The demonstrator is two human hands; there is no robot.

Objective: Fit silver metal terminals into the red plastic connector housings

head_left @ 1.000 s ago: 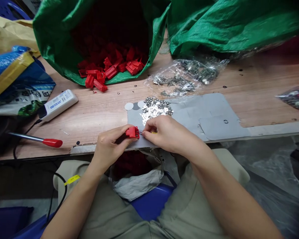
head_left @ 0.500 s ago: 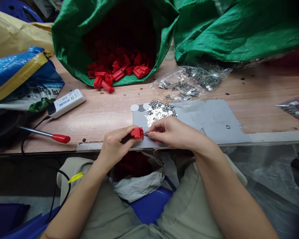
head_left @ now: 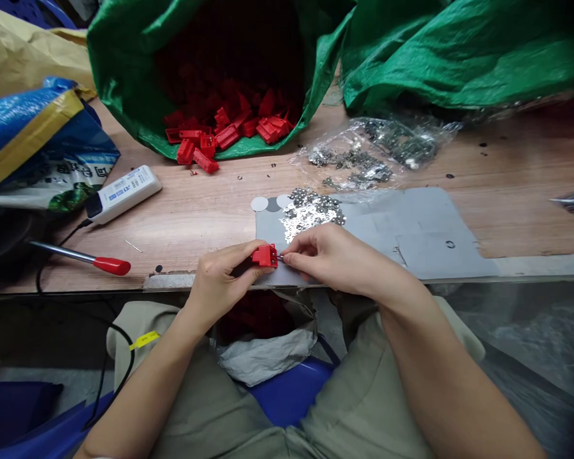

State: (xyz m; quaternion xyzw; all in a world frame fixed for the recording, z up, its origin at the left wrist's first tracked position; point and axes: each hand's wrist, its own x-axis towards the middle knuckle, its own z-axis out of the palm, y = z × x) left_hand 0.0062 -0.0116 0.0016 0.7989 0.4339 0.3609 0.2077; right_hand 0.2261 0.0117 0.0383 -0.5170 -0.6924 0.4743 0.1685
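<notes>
My left hand (head_left: 227, 274) pinches a small red plastic housing (head_left: 266, 255) between thumb and fingers, just above the front edge of the table. Close on its right, my right hand (head_left: 323, 258) is closed on a small metal piece (head_left: 280, 257), whose tip meets the housing's right side. Fingers cover most of that piece, so I cannot tell its full shape. Right behind the hands lies a pile of small shiny metal parts (head_left: 310, 213) on a grey mat (head_left: 416, 223).
A green sack (head_left: 124, 95) spills red plastic housings (head_left: 203, 143). Metal parts fill a clear plastic bag (head_left: 363, 159) behind the mat. To the left are a white adapter (head_left: 127, 193) with a cable and a red-handled tool (head_left: 110, 265). An open white bag (head_left: 268, 357) sits below the table edge.
The view has shifted slightly. Both hands keep nearly the same pose, with the metal piece still against the red housing.
</notes>
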